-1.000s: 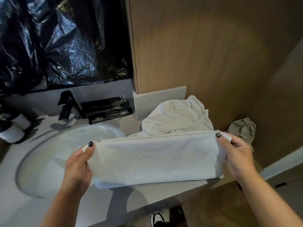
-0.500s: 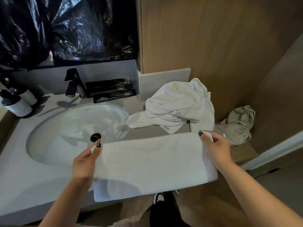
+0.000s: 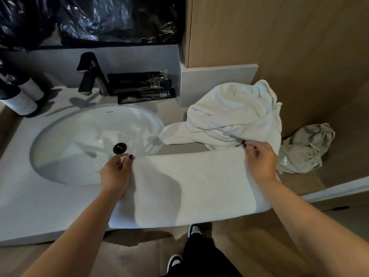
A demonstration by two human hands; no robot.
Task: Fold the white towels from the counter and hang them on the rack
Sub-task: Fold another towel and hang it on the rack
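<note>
— Pinching the far left corner, is she? 
— Yes, the left hand (image 3: 116, 173) has a fingertip grip on the folded white towel (image 3: 191, 186), which stretches flat across the tabletop (image 3: 40, 206) front edge beside the sink (image 3: 89, 140). 
— And the other end? 
— The right hand (image 3: 260, 162) pinches its far right corner, just below the crumpled towel pile (image 3: 235, 114).

We see bare counter (image 3: 30, 206) open left of the sink (image 3: 89, 140). The rear is blocked by the faucet (image 3: 90, 74), bottles (image 3: 20, 96) and black tubes (image 3: 139, 86). On the right, a crumpled white towel heap (image 3: 233, 114) and a grey cloth (image 3: 305, 150) close the passage against the wooden wall (image 3: 279, 37).
</note>
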